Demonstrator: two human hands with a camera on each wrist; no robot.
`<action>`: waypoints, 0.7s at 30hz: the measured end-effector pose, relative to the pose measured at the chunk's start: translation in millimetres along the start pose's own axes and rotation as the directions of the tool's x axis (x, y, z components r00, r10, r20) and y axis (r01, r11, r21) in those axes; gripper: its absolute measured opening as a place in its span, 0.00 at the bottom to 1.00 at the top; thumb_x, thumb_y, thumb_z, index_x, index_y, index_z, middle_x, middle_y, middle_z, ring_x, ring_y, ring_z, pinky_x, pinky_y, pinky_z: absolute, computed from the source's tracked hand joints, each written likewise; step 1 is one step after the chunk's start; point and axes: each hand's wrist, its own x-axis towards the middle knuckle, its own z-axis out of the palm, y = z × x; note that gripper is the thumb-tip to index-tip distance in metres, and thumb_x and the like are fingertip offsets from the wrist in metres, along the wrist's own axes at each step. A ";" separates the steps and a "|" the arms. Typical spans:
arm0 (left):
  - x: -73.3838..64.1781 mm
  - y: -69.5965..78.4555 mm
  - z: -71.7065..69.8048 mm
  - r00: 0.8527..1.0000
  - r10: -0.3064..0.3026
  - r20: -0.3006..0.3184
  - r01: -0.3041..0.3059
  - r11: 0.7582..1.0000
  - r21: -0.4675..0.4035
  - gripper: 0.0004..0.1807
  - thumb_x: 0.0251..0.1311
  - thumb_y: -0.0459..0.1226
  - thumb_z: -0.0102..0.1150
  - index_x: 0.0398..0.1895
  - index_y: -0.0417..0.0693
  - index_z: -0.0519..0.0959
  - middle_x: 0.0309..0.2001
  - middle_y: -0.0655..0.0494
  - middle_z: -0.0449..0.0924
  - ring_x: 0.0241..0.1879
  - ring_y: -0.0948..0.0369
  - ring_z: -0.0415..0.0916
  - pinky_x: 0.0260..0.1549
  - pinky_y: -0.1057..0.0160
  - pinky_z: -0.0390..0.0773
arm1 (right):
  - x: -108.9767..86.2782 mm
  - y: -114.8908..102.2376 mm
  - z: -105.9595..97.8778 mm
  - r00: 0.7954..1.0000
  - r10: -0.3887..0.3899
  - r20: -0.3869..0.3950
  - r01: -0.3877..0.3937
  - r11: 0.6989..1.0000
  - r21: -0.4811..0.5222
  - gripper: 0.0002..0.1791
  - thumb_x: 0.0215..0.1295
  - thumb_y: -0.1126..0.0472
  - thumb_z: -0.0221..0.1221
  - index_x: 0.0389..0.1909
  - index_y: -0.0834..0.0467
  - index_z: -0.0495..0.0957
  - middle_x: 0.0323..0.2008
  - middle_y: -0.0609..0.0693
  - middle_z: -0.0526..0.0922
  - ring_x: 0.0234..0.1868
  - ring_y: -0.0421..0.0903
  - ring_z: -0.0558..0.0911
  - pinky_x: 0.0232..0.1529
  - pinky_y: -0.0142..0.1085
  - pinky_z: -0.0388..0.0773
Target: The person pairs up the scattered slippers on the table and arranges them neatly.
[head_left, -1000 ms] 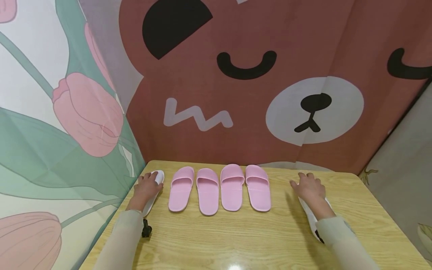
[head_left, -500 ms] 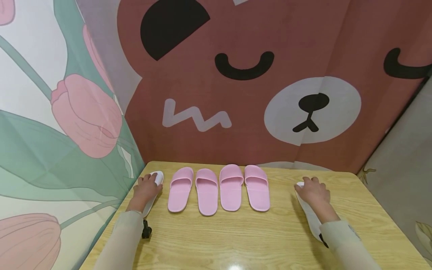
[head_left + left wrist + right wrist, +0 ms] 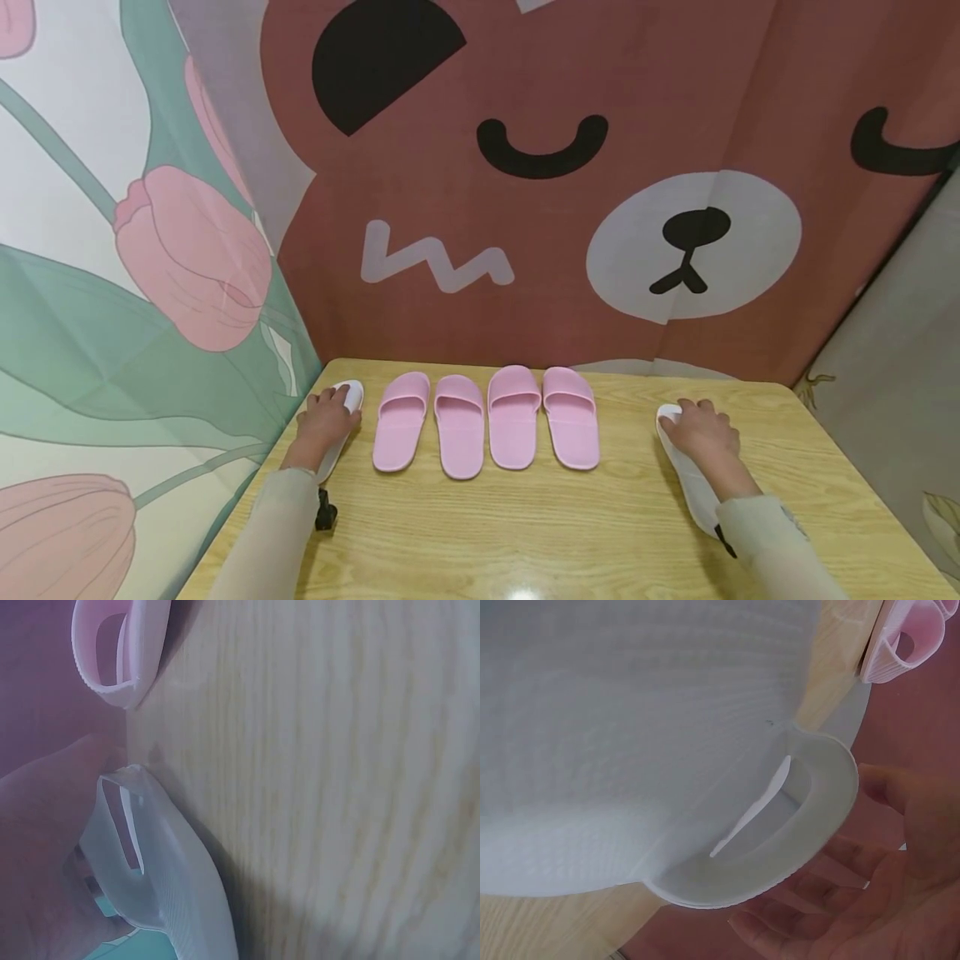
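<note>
At the left end of the table, my left hand (image 3: pixel 327 425) holds a white slipper (image 3: pixel 352 395) by its strap end. In the left wrist view, the thumb and fingers reach around the strap of that slipper (image 3: pixel 195 892), whose sole lies along the wood. My right hand (image 3: pixel 703 435) lies over the toe end of another white slipper (image 3: pixel 692 487) on the right. Its thumb and fingers sit on either side of the strap in the right wrist view, and the slipper (image 3: pixel 652 750) fills much of that view. Several pink slippers (image 3: pixel 461 442) stand between the hands.
The wooden table (image 3: pixel 525 529) meets a wall hanging (image 3: pixel 540 267) with a bear's face at its back edge. A tulip-print curtain (image 3: pixel 195 258) borders the left side. The pink slippers stand in a row, toes toward the back edge.
My right hand has shifted slightly right and back toward me, and the toe of the white slipper beneath it now shows. My left hand has stayed at its slipper.
</note>
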 end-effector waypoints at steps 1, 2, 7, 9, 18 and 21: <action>-0.3 0.3 -0.2 1.000 0.001 0.001 -0.001 1.000 0.002 0.36 0.62 0.51 0.48 0.69 0.42 0.57 0.65 0.34 0.56 0.59 0.33 0.51 0.47 0.29 0.61 | -0.3 0.4 -0.1 1.000 0.001 0.002 -0.001 1.000 0.000 0.40 0.66 0.40 0.46 0.67 0.66 0.55 0.60 0.76 0.56 0.53 0.78 0.60 0.43 0.66 0.64; -0.7 0.6 -0.5 1.000 0.002 0.002 -0.002 1.000 0.002 0.36 0.62 0.51 0.48 0.69 0.42 0.57 0.64 0.34 0.56 0.59 0.33 0.51 0.46 0.29 0.61 | -0.6 0.7 -0.2 1.000 0.002 0.004 -0.002 1.000 -0.001 0.40 0.66 0.40 0.46 0.67 0.66 0.55 0.59 0.76 0.56 0.52 0.78 0.61 0.43 0.65 0.64; -1.4 2.1 -2.3 1.000 -0.004 0.012 0.005 1.000 -0.013 0.35 0.63 0.50 0.48 0.69 0.42 0.56 0.65 0.34 0.56 0.60 0.34 0.50 0.47 0.27 0.59 | -0.7 3.2 1.1 1.000 0.008 0.010 -0.008 1.000 -0.001 0.41 0.66 0.39 0.47 0.67 0.66 0.55 0.58 0.76 0.56 0.51 0.77 0.62 0.41 0.64 0.66; -1.6 2.9 -2.8 1.000 -0.007 0.017 0.008 1.000 -0.017 0.35 0.63 0.50 0.48 0.69 0.42 0.56 0.65 0.34 0.55 0.60 0.34 0.49 0.47 0.26 0.58 | -0.2 4.4 2.2 1.000 0.012 0.013 -0.012 1.000 0.002 0.41 0.65 0.39 0.47 0.67 0.66 0.55 0.58 0.76 0.57 0.51 0.77 0.63 0.41 0.64 0.66; -1.2 3.0 -1.5 1.000 -0.012 0.020 0.012 1.000 -0.007 0.35 0.63 0.50 0.47 0.69 0.43 0.56 0.65 0.36 0.56 0.61 0.35 0.50 0.47 0.27 0.59 | 1.7 8.1 5.1 1.000 0.015 0.019 -0.015 1.000 0.019 0.42 0.65 0.38 0.47 0.67 0.66 0.55 0.58 0.76 0.57 0.51 0.77 0.63 0.40 0.63 0.66; -1.1 2.4 -0.8 1.000 -0.012 0.022 0.012 1.000 -0.004 0.35 0.63 0.51 0.47 0.69 0.44 0.55 0.65 0.36 0.56 0.61 0.35 0.50 0.47 0.27 0.59 | 0.9 8.3 5.2 1.000 0.014 0.023 -0.015 1.000 0.025 0.42 0.65 0.38 0.47 0.67 0.66 0.55 0.58 0.76 0.56 0.51 0.77 0.62 0.40 0.64 0.66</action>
